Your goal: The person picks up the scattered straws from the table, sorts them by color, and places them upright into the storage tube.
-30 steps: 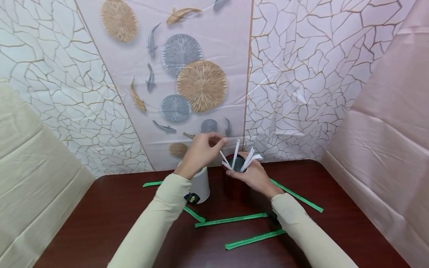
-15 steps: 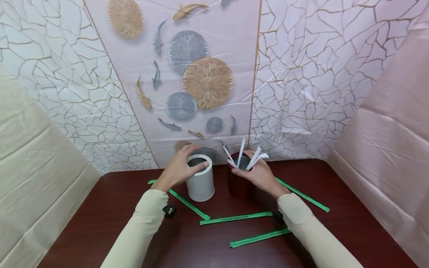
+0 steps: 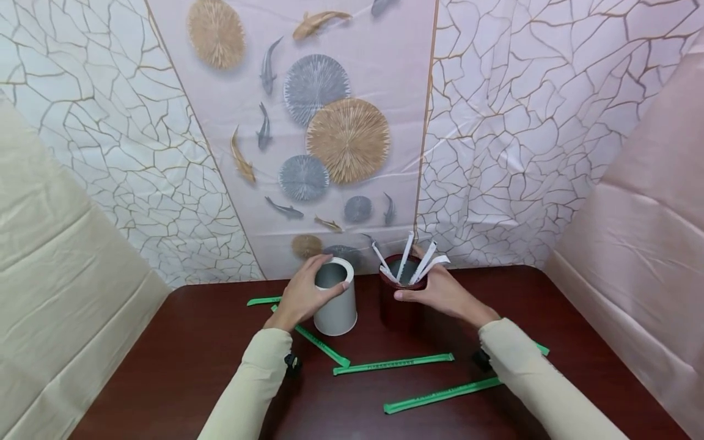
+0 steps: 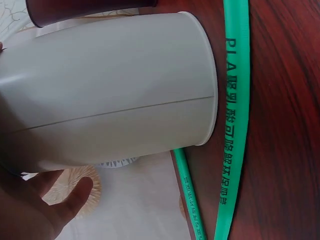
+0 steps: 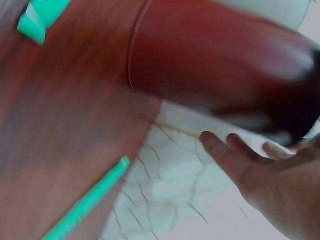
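My left hand point(image 3: 304, 295): curled round the grey can point(image 3: 337, 315) near its rim | My right hand point(image 3: 447, 294): fingers spread beside the red can point(image 3: 397, 313), contact unclear | Both stand toward the table point(image 3: 165, 366) back | Care: grip lightly, don't tilt
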Available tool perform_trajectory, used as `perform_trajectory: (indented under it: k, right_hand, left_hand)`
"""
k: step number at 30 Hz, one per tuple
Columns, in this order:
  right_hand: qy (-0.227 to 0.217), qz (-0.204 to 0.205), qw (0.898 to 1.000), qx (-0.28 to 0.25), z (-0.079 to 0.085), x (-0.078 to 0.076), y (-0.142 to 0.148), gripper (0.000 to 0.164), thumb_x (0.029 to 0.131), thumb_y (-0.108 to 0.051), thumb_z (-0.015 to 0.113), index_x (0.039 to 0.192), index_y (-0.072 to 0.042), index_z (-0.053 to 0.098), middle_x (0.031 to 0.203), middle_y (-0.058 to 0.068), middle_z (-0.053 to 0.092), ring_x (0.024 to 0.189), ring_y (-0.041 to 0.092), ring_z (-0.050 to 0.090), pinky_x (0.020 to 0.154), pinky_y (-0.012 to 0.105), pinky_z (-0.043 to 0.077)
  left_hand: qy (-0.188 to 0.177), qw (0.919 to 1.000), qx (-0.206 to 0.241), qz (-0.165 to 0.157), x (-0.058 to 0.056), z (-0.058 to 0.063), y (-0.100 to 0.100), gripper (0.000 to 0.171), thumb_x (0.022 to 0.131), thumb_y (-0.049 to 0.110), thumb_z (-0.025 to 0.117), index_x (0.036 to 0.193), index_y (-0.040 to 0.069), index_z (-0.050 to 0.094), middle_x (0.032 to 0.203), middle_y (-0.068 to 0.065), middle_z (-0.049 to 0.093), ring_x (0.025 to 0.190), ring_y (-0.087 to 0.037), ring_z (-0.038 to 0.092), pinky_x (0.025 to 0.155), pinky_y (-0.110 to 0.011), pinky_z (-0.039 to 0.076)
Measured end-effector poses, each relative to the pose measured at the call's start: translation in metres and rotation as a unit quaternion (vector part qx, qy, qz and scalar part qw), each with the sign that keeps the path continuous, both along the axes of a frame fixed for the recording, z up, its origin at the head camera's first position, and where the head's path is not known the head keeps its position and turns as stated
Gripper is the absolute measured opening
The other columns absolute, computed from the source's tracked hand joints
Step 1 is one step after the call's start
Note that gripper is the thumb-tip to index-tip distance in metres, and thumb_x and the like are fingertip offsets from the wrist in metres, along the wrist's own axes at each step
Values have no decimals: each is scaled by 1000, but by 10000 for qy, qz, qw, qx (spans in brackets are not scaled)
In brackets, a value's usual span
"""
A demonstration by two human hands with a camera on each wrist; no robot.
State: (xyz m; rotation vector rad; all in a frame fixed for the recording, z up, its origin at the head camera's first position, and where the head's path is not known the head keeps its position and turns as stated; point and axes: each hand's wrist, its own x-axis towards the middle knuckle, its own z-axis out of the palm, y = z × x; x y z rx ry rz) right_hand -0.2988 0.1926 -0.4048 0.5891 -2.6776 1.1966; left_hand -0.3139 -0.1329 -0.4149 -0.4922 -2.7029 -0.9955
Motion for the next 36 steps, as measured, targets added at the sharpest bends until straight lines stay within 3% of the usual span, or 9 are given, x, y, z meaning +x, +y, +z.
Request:
perform_trajectory:
  k: [3,6,10,12,18,23,26,30,36]
  right_hand:
    - [-241,377,9987,240,14,6,19,97,86,-35,90,160,0,37,158,25,43,145,41,44,116,60,39]
    - [-674,640,9934,669,30,14,43,81,91,-33,86,152,3,47,147,25,54,133,42,55,106,58,49]
    - [-959,518,9830,1478,39,18,77,67,99,-40,75,145,4,56,134,22,66,118,36,65,93,52,55]
    - [-1023,333,9801,1670,33,17,94,58,101,-41,71,138,4,62,126,18,70,110,32,69,88,48,57]
    - [-1897,-154,9761,1050,-14,15,145,32,105,-23,68,119,6,68,87,10,66,75,22,61,62,36,54]
    - [-1926,-437,9736,1148,-43,20,168,30,102,-23,72,113,4,69,85,5,64,69,20,56,58,34,51]
    - [-1589,-473,9761,1408,-49,18,167,28,97,-24,78,107,1,72,86,2,66,72,17,56,61,32,50]
    - [-1236,-429,9779,1633,-51,15,156,11,92,-13,79,95,-3,74,84,-1,69,76,15,57,68,31,48]
    - [-1217,-558,9731,1874,-50,17,145,3,90,-8,74,90,-6,71,85,0,67,76,17,58,68,35,49]
  left_hand:
    - [-4,10000,-28,66,-1,1,1,88,88,71,70,158,22,50,163,0,45,148,-30,45,112,-60,43]
    - [-32,9999,-14,118,0,1,-1,88,88,71,70,159,23,50,164,0,44,149,-31,45,111,-61,44]
    - [-61,9998,61,192,1,0,-5,88,88,73,70,159,24,50,165,-2,43,148,-34,46,110,-63,44]
    - [-37,9996,143,237,1,-2,-7,88,87,72,71,158,24,51,164,-2,44,147,-34,47,109,-64,44]
    - [62,9987,478,188,-1,-9,-9,84,85,68,76,154,24,56,161,-2,48,144,-33,49,108,-61,46]
    - [101,9985,535,49,-4,-12,-5,86,83,70,77,154,26,57,160,1,49,145,-31,49,109,-61,45]
    - [158,9982,568,82,-4,-11,-3,85,82,69,78,153,27,57,160,2,50,145,-32,49,109,-62,44]
    - [196,9977,633,119,-3,-10,-1,84,82,66,80,153,27,58,160,1,50,145,-33,49,110,-63,43]
    - [157,9977,653,123,-3,-11,2,83,83,64,80,153,26,58,160,0,50,144,-35,48,109,-64,43]
